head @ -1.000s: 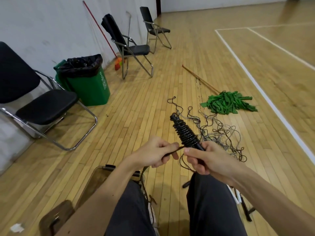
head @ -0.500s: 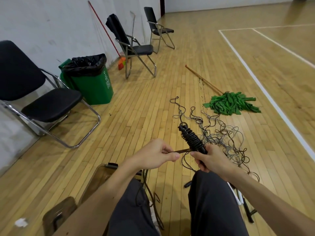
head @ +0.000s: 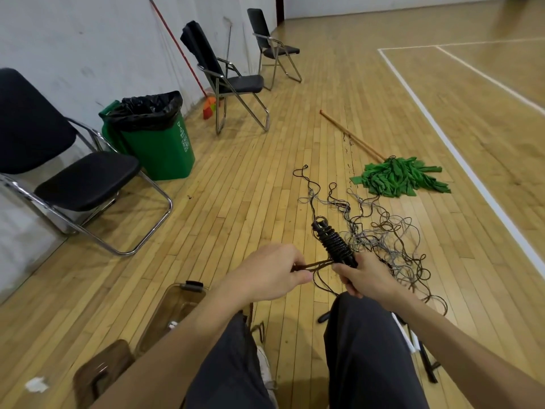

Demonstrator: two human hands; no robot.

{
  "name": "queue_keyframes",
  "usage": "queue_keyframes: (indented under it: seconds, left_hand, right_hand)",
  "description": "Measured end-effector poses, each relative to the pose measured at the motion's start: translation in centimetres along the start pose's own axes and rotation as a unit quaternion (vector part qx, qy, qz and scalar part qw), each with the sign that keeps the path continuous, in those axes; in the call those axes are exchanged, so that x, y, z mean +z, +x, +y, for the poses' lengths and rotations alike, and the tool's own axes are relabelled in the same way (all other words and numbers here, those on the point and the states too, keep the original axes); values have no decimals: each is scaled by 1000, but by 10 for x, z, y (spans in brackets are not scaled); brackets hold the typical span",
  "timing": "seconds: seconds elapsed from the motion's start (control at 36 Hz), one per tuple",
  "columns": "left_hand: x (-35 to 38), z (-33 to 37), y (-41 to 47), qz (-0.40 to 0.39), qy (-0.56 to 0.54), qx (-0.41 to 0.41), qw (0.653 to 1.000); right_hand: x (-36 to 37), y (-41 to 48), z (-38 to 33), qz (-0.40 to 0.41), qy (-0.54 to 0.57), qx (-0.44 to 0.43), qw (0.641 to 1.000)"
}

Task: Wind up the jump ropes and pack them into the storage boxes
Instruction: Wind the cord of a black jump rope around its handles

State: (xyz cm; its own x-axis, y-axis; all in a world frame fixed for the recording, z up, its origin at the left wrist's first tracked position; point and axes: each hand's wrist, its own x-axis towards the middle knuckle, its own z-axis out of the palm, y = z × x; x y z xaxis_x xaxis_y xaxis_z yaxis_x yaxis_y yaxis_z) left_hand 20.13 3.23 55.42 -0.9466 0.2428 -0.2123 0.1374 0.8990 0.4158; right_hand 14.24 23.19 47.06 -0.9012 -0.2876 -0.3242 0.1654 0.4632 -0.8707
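Comparing frames, head view: left hand (head: 265, 276) pinches the free strand (head: 317, 264) between thumb and curled fingers, as it did a second ago; hand spacing hardly altered; strand drawn straight across to the other hand. — K.

Right hand (head: 364, 276)? — M.

Fingers wrapped round the lower end of the wound bundle (head: 333, 246); same hold as before; the one clear change is the bundle's tip, which now sits lower and leans further away; coils look tight along its length. — K.

Meaning for the task? — M.

Judged: winding of this rope is close to done; the strand is probably the tail being cinched; packing not yet begun. Clear storage box (head: 157, 312) stands on the floor (head: 236, 202) beside the left leg (head: 230, 364), wall side; loose ropes (head: 368, 231) lie tangled on the floor ahead, short of the green mop (head: 398, 178); those remain unwound. — K.
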Motion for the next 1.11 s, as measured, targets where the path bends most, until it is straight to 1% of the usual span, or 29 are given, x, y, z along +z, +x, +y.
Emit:
queue_keyframes:
  seconds: [0.11, 0.17, 0.25, 0.39, 0.44, 0.56, 0.67, 0.83, 0.94, 1.03, 1.11]
  left_hand:
    - [-5, 11, -3, 34, 108, 33, 993]
    - [-9, 13, -4, 49, 153, 52, 986]
    - [-19, 19, -3, 70, 221, 104, 967]
    - [-34, 34, 3, 42, 292, 171, 940]
    - [-37, 36, 5, 41, 289, 190, 938]
    - [-41, 37, 12, 65, 250, 223, 940]
    - [-41, 40, 19, 55, 246, 227, 941]
    - [-38, 50, 31, 36, 246, 206, 946]
    - [-32, 54, 42, 20, 234, 193, 953]
    - [-26, 53, 51, -14, 207, 166, 964]
    - [-20, 51, 56, -44, 159, 144, 976]
  right_hand:
    - [0, 1, 1, -24, -20, 14, 999]
    - [0, 1, 2, -63, -17, 32, 997]
    - [-1, -2, 2, -119, -22, 46, 992]
    - [-1, -13, -7, -218, -73, 71, 971]
    - [-2, -19, -12, -242, -93, 68, 963]
    - [-1, -35, -21, -291, -121, 58, 947]
    - [-1, -48, -24, -331, -139, 51, 932]
    - [-5, -57, -20, -367, -177, 34, 913]
    - [-10, -67, -19, -390, -207, -7, 897]
    - [-15, -75, -20, -385, -221, -48, 895]
    - [-17, -82, -22, -382, -210, -77, 897]
